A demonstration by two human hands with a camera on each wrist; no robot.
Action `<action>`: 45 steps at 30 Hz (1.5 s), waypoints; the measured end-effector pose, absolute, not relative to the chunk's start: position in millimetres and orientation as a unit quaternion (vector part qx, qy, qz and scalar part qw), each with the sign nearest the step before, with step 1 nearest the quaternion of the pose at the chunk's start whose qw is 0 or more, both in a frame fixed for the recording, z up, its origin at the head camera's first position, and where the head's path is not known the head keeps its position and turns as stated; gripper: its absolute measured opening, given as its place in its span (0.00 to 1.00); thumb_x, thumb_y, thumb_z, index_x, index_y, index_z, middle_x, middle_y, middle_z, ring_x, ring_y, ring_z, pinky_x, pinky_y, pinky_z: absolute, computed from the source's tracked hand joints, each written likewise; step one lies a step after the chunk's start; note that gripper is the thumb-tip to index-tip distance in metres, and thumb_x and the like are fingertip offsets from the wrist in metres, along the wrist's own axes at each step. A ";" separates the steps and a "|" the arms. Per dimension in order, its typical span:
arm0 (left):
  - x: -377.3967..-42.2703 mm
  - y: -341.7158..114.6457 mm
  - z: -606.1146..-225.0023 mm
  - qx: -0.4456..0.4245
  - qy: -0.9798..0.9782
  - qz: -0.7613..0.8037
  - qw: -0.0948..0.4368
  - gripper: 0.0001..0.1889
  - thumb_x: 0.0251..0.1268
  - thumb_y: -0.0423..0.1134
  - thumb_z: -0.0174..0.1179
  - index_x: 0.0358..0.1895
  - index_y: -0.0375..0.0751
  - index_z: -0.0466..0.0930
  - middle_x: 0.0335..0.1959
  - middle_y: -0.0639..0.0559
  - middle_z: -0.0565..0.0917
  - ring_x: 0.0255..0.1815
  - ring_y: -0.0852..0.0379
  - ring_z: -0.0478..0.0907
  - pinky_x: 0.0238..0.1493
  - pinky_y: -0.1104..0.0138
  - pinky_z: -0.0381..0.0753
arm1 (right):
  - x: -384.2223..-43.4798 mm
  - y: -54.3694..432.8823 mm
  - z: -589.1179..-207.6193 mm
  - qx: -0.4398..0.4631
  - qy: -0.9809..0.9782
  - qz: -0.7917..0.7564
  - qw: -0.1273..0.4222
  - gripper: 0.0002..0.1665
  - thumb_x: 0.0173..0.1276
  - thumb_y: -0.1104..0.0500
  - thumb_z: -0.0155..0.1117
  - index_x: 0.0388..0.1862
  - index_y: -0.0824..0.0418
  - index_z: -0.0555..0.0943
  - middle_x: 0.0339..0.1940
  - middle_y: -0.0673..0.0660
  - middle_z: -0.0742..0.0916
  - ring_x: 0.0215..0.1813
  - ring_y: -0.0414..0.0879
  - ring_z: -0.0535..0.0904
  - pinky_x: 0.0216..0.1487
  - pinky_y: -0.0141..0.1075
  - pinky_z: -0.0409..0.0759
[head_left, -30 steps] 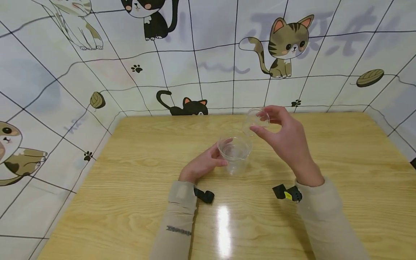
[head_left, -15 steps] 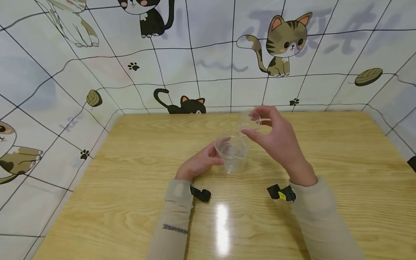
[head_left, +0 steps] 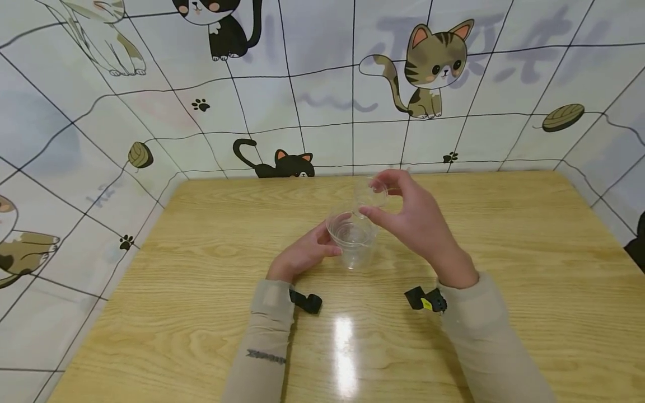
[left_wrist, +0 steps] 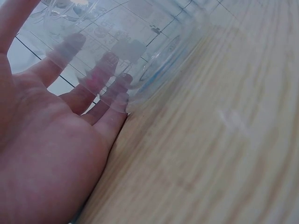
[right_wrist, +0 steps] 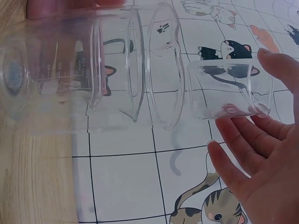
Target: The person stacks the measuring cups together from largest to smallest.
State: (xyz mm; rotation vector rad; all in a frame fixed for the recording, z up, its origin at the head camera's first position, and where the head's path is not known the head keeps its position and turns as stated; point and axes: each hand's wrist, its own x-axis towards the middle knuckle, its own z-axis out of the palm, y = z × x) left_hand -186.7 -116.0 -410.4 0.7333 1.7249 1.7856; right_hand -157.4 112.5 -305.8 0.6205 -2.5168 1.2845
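Observation:
Clear nested beakers (head_left: 353, 246) stand upright on the wooden table, with several rims and printed measuring marks showing in the right wrist view. My left hand (head_left: 306, 249) holds the outermost beaker from the left side, thumb in front and fingers behind; in the left wrist view its fingers (left_wrist: 96, 77) show through the clear wall. Just above the stack's mouth, a smaller clear beaker (right_wrist: 224, 91) is pinched between the thumb and fingers of my right hand (head_left: 414, 218). A narrow gap separates it from the top rim in the right wrist view.
The wood-grain table (head_left: 201, 336) runs up to a white wall covering (head_left: 322, 101) printed with cats and grid lines. Black straps (head_left: 306, 301) sit at both wrists. A dark object (head_left: 637, 246) shows at the right edge.
My right hand has carried the small beaker left, bringing it closer over the stack's mouth. My left hand keeps its hold on the stack; the head view has shifted slightly.

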 end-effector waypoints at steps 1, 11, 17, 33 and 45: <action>-186.6 -116.4 -410.5 0.272 0.640 0.665 0.272 0.36 0.60 0.25 0.51 0.69 0.52 0.50 0.68 0.52 0.56 0.66 0.53 0.54 0.62 0.59 0.56 | -157.5 111.8 -305.8 0.213 -0.865 0.438 0.121 0.34 0.53 0.42 0.65 0.54 0.56 0.67 0.46 0.49 0.78 0.51 0.44 0.72 0.55 0.41 0.67; -184.4 -119.0 -408.1 0.254 0.650 0.664 0.268 0.37 0.59 0.31 0.56 0.69 0.56 0.49 0.67 0.57 0.56 0.66 0.57 0.55 0.62 0.62 0.57 | -156.7 108.5 -305.3 0.211 -0.876 0.422 0.099 0.34 0.50 0.38 0.65 0.52 0.53 0.69 0.45 0.48 0.79 0.53 0.47 0.73 0.52 0.47 0.68; -184.4 -118.9 -407.4 0.254 0.645 0.667 0.272 0.38 0.59 0.30 0.56 0.69 0.56 0.47 0.68 0.58 0.55 0.67 0.57 0.53 0.62 0.62 0.56 | -157.6 108.7 -307.2 0.214 -0.880 0.414 0.086 0.35 0.48 0.37 0.65 0.52 0.52 0.69 0.46 0.47 0.79 0.54 0.46 0.73 0.53 0.46 0.69; -183.2 -115.6 -407.2 0.250 0.642 0.672 0.272 0.38 0.59 0.25 0.53 0.70 0.50 0.45 0.69 0.55 0.53 0.68 0.59 0.51 0.63 0.62 0.54 | -157.9 111.9 -308.7 0.218 -0.894 0.389 0.041 0.37 0.48 0.35 0.64 0.52 0.52 0.69 0.47 0.46 0.78 0.55 0.46 0.72 0.55 0.45 0.68; -183.6 -117.3 -407.2 0.247 0.644 0.670 0.274 0.38 0.60 0.27 0.53 0.70 0.52 0.46 0.68 0.55 0.54 0.67 0.59 0.51 0.63 0.62 0.55 | -158.9 110.9 -309.9 0.212 -0.902 0.375 0.029 0.38 0.48 0.34 0.63 0.54 0.52 0.70 0.48 0.46 0.78 0.55 0.46 0.72 0.54 0.48 0.67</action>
